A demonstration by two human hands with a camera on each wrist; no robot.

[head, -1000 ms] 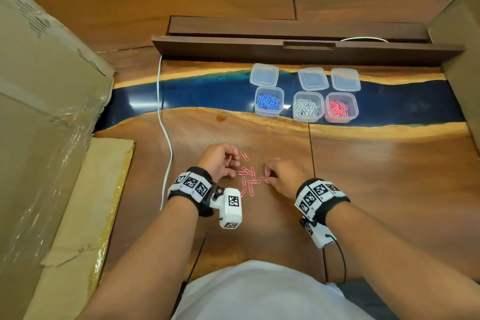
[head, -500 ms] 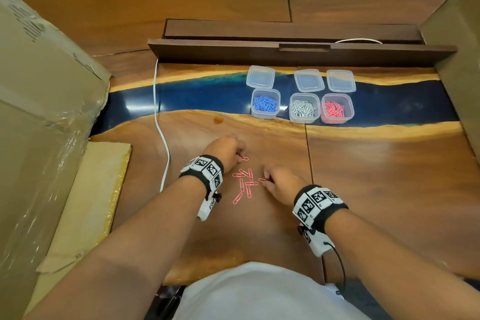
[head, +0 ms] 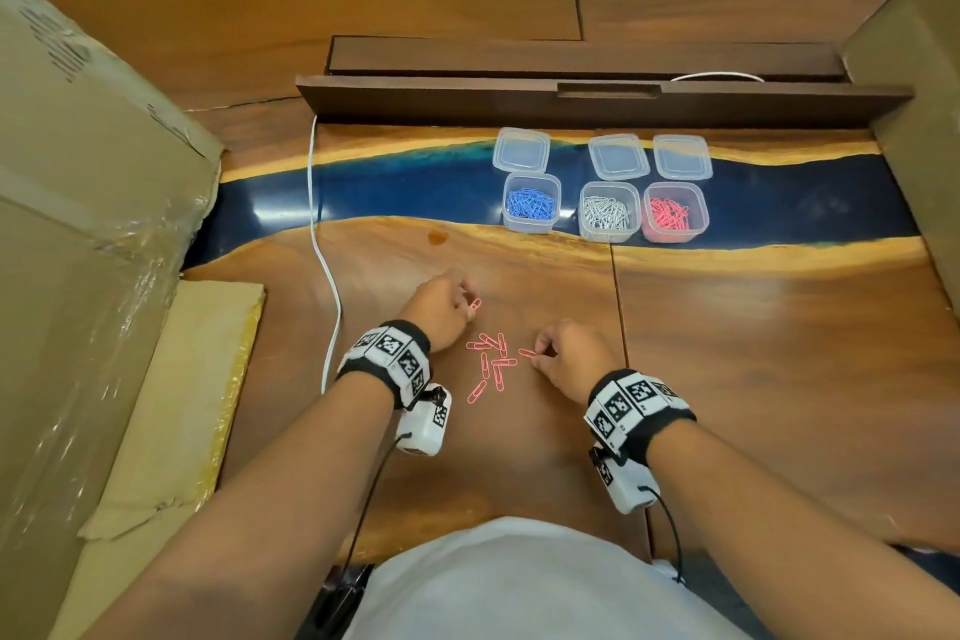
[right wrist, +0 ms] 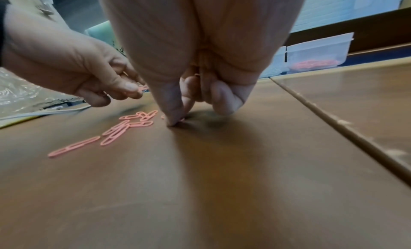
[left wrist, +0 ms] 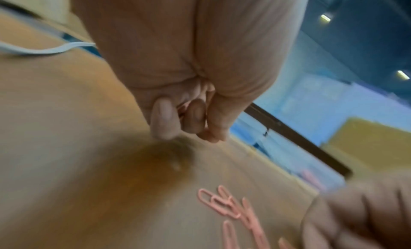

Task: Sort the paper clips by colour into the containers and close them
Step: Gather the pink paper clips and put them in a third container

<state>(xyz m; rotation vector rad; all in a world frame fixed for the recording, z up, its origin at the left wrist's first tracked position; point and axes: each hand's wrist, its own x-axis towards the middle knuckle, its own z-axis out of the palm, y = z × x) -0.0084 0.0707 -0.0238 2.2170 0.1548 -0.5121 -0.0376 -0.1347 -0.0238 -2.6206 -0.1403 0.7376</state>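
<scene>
Several pink paper clips (head: 491, 361) (right wrist: 124, 128) (left wrist: 231, 207) lie loose on the wooden table between my hands. My left hand (head: 447, 307) (right wrist: 93, 82) pinches one pink clip (head: 475, 305) (right wrist: 142, 88) just above the table, left of the pile. My right hand (head: 566, 353) (right wrist: 177, 119) has its fingertips down on the table, pinching a pink clip (head: 527, 353) at the pile's right edge. Three open clear containers stand at the back: blue clips (head: 531, 203), white clips (head: 607, 212), pink clips (head: 674, 213) (right wrist: 315, 64).
Three clear lids (head: 521, 150) (head: 618, 156) (head: 682, 157) lie behind the containers. A white cable (head: 324, 255) runs down the table's left side. Cardboard boxes (head: 93, 203) stand left and right (head: 919, 83). A dark wooden ledge (head: 597, 99) bounds the back.
My left hand has moved away from the pile toward the back, keeping a pink clip pinched. My right hand stays at the pile's right edge with its fingertips on a clip.
</scene>
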